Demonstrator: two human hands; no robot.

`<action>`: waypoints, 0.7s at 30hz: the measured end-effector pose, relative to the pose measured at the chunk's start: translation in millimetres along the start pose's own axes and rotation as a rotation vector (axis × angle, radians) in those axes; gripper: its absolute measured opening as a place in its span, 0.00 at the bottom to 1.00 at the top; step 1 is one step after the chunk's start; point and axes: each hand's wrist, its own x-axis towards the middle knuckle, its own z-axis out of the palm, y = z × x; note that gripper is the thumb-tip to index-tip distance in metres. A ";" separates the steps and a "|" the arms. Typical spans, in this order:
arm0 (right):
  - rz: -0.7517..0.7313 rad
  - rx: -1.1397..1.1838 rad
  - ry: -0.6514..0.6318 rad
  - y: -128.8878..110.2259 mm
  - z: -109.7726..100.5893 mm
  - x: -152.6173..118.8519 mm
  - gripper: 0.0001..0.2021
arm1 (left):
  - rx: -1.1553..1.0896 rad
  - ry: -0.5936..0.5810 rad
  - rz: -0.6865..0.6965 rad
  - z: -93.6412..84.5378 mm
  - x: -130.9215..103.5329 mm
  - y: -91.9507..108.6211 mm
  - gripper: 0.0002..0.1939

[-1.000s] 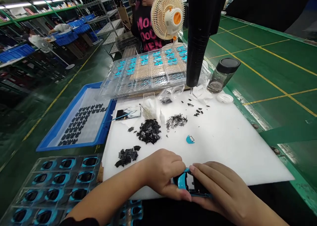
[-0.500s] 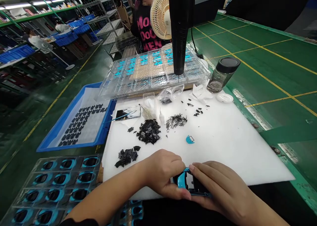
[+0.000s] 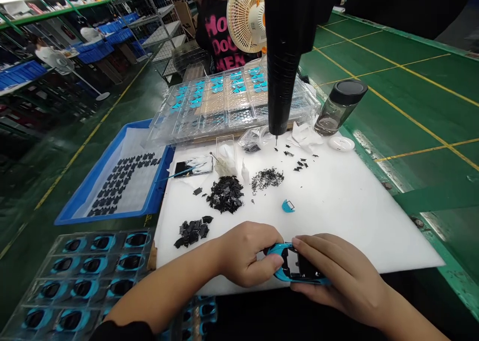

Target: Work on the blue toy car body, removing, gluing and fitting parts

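Between both hands, at the front edge of the white foam mat (image 3: 355, 221), is a blue and black toy car body (image 3: 294, 263). My left hand (image 3: 250, 256) pinches its left end between thumb and fingers. My right hand (image 3: 333, 268) wraps round the right end, fingers along the top side and thumb underneath. Just beyond the hands lies a small blue part (image 3: 288, 206) with a thin black frame. Farther left on the mat are a heap of black plastic pieces (image 3: 225, 195), a smaller group of black parts (image 3: 192, 231) and scattered tiny black bits (image 3: 267, 180).
A black electric screwdriver (image 3: 280, 82) hangs over the mat. Behind it stand clear trays (image 3: 209, 126), a fan (image 3: 247, 17), a jar (image 3: 339, 106) and a person (image 3: 220, 37). To the left are a blue bin (image 3: 112, 181) and a tray of car bodies (image 3: 86, 266).
The car body has shifted slightly right, and my left thumb has lifted from its lower side onto the end. The hanging screwdriver appears lower and larger. The view has shifted a little.
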 end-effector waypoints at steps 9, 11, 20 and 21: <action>0.026 0.091 -0.018 7.0 4.9 -5.2 0.31 | -0.080 -0.003 0.026 -3.7 -1.1 -2.8 0.11; 0.023 0.112 -0.013 9.3 5.9 -5.1 0.31 | -0.090 -0.008 0.025 -3.7 -1.9 -4.1 0.11; 0.023 0.241 -0.095 21.8 -5.4 2.6 0.32 | -0.199 -0.007 -0.053 0.1 -3.9 0.2 0.09; 0.051 0.273 -0.110 24.3 -7.4 2.5 0.33 | -0.257 -0.011 -0.099 1.8 -4.6 1.3 0.08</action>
